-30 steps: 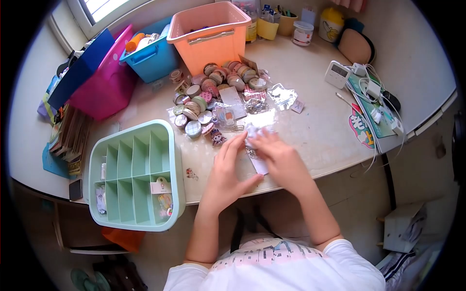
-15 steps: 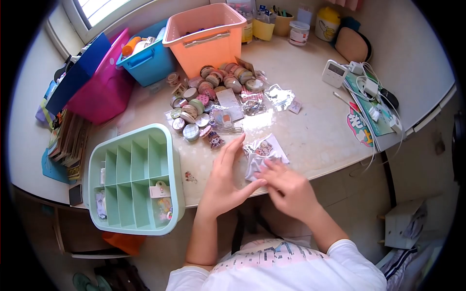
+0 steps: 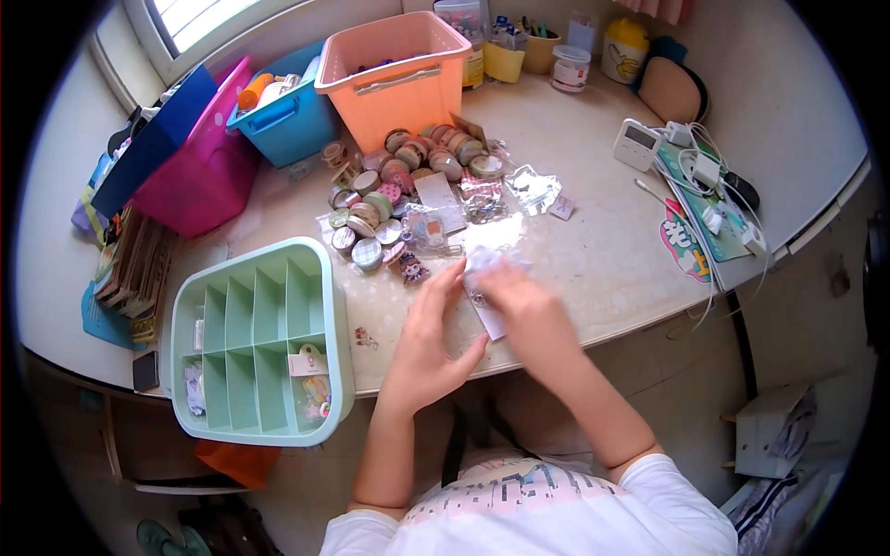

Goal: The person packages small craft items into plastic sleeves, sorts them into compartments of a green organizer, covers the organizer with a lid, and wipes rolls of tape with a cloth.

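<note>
My left hand (image 3: 428, 341) rests on its edge at the table's front, fingers stretched and thumb apart, beside a small white packet (image 3: 489, 318) with a printed picture. My right hand (image 3: 528, 315) is over that packet, blurred by motion, so its fingers are hard to read. A whitish crumpled piece (image 3: 484, 259) shows at its fingertips; whether it is gripped I cannot tell. Just beyond my left fingertips lie a small figure charm (image 3: 412, 269) and a pile of washi tape rolls (image 3: 368, 215). Left of my hand is a small sticker (image 3: 365, 337).
A mint divided box (image 3: 343, 371) stands at the left front edge. Behind are pink (image 3: 199, 181), blue (image 3: 295, 130) and orange (image 3: 394, 107) bins. Clear packets (image 3: 533, 188) lie mid-table. A white timer (image 3: 637, 145) and cables (image 3: 709, 171) sit on the right.
My right hand has moved up and away from me across the packet, which now looks narrower and turned, its upper part crumpled under the fingers. My left hand stays nearly in place.
</note>
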Demonstrator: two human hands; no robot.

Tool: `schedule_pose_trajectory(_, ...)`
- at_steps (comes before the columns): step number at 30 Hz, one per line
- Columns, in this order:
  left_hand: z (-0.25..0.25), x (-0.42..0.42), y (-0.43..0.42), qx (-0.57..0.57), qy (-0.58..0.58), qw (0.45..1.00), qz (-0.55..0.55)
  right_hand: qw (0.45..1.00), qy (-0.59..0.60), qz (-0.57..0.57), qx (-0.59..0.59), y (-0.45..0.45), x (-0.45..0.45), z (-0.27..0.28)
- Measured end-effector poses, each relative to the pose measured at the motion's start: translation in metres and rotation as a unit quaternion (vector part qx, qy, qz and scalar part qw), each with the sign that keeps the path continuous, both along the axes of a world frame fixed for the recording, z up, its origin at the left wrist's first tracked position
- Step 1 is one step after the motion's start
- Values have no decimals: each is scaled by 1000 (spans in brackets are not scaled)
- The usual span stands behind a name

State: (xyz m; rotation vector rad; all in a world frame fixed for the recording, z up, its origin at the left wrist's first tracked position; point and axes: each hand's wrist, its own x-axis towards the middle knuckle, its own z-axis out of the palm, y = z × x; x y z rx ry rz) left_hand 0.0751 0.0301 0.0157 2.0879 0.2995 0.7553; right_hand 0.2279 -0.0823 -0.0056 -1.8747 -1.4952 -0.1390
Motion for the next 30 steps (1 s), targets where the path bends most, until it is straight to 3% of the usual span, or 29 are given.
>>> schedule_pose_trajectory(3,3,0,-1,2,11,1000,9,998,-8,62,17,-1,-8,8)
schedule_pose_trajectory(5,3,0,-1,-7,16,1000,13,990,136,6,-19,-3,15,14)
schedule_pose_trajectory(6,2,1,-2,-8,7,1000,10,993,116,-34,11,-2,22,13)
schedule_pose_trajectory(9,2,2,-2,-3,1,1000,8,999,39,-13,5,-13,-2,9)
schedule_pose_trajectory(10,3,2,-2,2,5,1000,8,994,102,29,-15,-22,-12,17)
schedule_pose_trajectory(13,4,1,-2,-5,19,1000,-1,992,107,68,-17,-44,3,19)
schedule_pose_trajectory(15,4,2,-2,-12,24,1000,1,992,122,6,1,-52,8,12)
schedule_pose_trajectory(17,3,3,-3,-19,28,999,3,997,58,-47,-4,-61,-3,14)
schedule_pose_trajectory(18,3,3,-3,26,38,999,25,999,45,20,-15,-66,-9,18)
schedule_pose_trajectory(20,1,5,-5,72,46,995,47,998,54,26,-5,-72,-9,16)
schedule_pose_trajectory(22,0,7,-10,192,123,971,69,998,55,-3,18,-79,4,13)
schedule_pose_trajectory(25,2,7,-6,118,115,986,12,964,190,-166,86,-82,21,17)
schedule_pose_trajectory(27,7,7,-4,68,139,988,-28,948,239,-168,128,-84,31,17)
schedule_pose_trajectory(30,4,14,-8,93,68,992,55,933,279,-158,162,-81,30,22)
